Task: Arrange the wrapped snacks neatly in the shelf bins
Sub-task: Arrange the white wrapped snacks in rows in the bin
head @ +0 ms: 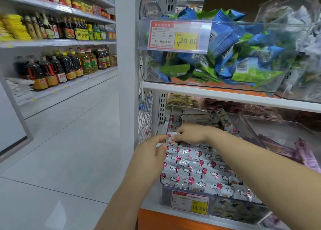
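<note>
At the lower shelf, head view. Clear plastic bin (165, 196) sits on the shelf's left end and carries a yellow-and-red price tag (190, 202) reading 15.80 on its front wall. Bin holds white balloon-print snack packets (196, 170) lying in overlapping rows, front to back. A pile of grey-brown wrapped packets (196, 116) lies further back in the same bin, behind the hands.

One balloon-print packet (171, 139) is held upright above the rear left of the rows, between both hands. Left hand (152, 150): fingers narrow, pinching the packet's lower left edge. Right hand (191, 134): fingers curled over the packet's upper right part, gripping it. Both forearms reach in from below, the right one passing over the bin.

Neighbouring bin (260, 136) to the right holds pink wrapped sticks (302, 153).

White shelf board (225, 96) above carries an upper clear bin (286, 83) heaped with loose blue and green packets (225, 52); its tag (173, 36) reads 29.80.

Across the aisle, far left: shelving with dark sauce bottles and oil bottles (60, 68); pale tiled floor (69, 151).
</note>
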`<control>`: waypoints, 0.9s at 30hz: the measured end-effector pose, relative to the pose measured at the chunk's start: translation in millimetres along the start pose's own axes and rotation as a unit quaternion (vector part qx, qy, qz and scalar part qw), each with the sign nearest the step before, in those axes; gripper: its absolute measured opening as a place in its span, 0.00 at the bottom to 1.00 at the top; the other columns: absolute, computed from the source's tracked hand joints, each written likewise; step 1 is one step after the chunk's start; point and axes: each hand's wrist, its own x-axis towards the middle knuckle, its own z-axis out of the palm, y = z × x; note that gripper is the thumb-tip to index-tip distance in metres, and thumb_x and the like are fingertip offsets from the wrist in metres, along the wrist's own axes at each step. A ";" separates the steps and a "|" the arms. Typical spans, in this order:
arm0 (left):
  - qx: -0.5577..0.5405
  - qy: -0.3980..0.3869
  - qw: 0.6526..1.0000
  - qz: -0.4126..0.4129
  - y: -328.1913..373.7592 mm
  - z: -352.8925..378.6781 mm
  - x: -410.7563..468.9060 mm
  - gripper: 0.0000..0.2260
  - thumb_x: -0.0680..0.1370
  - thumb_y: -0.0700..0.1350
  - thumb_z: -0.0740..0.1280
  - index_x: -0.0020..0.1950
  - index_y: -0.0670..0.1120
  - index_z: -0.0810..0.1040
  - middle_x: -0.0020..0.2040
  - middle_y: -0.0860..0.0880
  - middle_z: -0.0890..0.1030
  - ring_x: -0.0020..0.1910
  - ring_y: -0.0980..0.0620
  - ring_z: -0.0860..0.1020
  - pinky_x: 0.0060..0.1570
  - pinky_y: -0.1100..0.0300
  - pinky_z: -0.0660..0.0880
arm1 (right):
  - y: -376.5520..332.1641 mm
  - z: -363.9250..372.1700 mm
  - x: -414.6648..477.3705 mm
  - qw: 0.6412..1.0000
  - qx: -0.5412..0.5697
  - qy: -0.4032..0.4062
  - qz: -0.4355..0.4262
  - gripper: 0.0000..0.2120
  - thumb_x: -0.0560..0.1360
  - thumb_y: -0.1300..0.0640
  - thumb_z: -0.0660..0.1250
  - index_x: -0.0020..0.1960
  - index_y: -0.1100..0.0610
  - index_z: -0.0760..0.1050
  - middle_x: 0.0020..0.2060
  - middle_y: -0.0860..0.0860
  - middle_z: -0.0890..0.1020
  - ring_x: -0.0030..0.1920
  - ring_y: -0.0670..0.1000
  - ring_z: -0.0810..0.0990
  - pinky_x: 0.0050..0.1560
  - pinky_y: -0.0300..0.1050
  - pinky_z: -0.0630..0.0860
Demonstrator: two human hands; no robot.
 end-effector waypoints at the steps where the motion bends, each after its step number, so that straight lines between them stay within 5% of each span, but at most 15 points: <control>1: 0.001 0.000 1.000 0.000 0.1 0.1 -0.1 0.14 0.81 0.45 0.58 0.64 0.57 0.73 0.56 0.58 0.78 0.47 0.62 0.77 0.45 0.67 0.75 | -0.1 -0.7 -0.1 1.000 -0.001 -0.005 0.007 0.19 0.80 0.46 0.58 0.34 0.56 0.65 0.27 0.49 0.65 0.28 0.48 0.62 0.31 0.42 0.59; 6: -0.001 -0.002 1.000 0.005 0.8 -1.1 -1.7 0.14 0.81 0.45 0.59 0.65 0.56 0.73 0.57 0.59 0.77 0.47 0.64 0.76 0.43 0.73 0.71 | 4.2 -5.6 -3.6 0.999 0.034 -0.006 0.007 0.18 0.79 0.47 0.59 0.42 0.62 0.73 0.35 0.54 0.69 0.38 0.52 0.66 0.43 0.44 0.64; 11: -0.004 -0.003 1.000 0.004 1.1 -1.7 -0.6 0.14 0.81 0.45 0.59 0.64 0.57 0.73 0.52 0.61 0.78 0.46 0.60 0.79 0.42 0.71 0.74 | 12.9 -0.5 -9.5 0.999 0.000 0.025 -0.031 0.18 0.80 0.49 0.58 0.35 0.58 0.68 0.32 0.52 0.70 0.31 0.49 0.66 0.35 0.43 0.63; 17: -0.008 -0.001 1.000 0.006 0.3 -1.9 0.3 0.13 0.81 0.46 0.59 0.64 0.56 0.74 0.53 0.60 0.79 0.47 0.62 0.78 0.46 0.67 0.76 | 24.1 12.1 -6.5 0.991 -0.015 0.095 -0.089 0.20 0.79 0.51 0.59 0.51 0.69 0.74 0.48 0.66 0.77 0.45 0.64 0.76 0.49 0.54 0.73; 22: -0.012 0.004 1.000 0.001 0.0 -0.2 0.5 0.13 0.81 0.45 0.59 0.63 0.56 0.74 0.51 0.61 0.78 0.46 0.60 0.79 0.41 0.71 0.74 | 24.3 21.8 4.5 0.984 -0.036 0.159 -0.078 0.16 0.78 0.53 0.62 0.49 0.66 0.78 0.45 0.62 0.80 0.39 0.57 0.76 0.37 0.47 0.67; 27: -0.005 0.003 1.000 -0.003 0.0 -0.7 -0.2 0.13 0.81 0.46 0.59 0.63 0.57 0.74 0.52 0.60 0.79 0.45 0.61 0.78 0.44 0.67 0.76 | 22.1 17.3 1.3 0.988 0.029 0.140 -0.056 0.07 0.75 0.51 0.68 0.49 0.52 0.83 0.38 0.44 0.83 0.36 0.45 0.79 0.31 0.31 0.68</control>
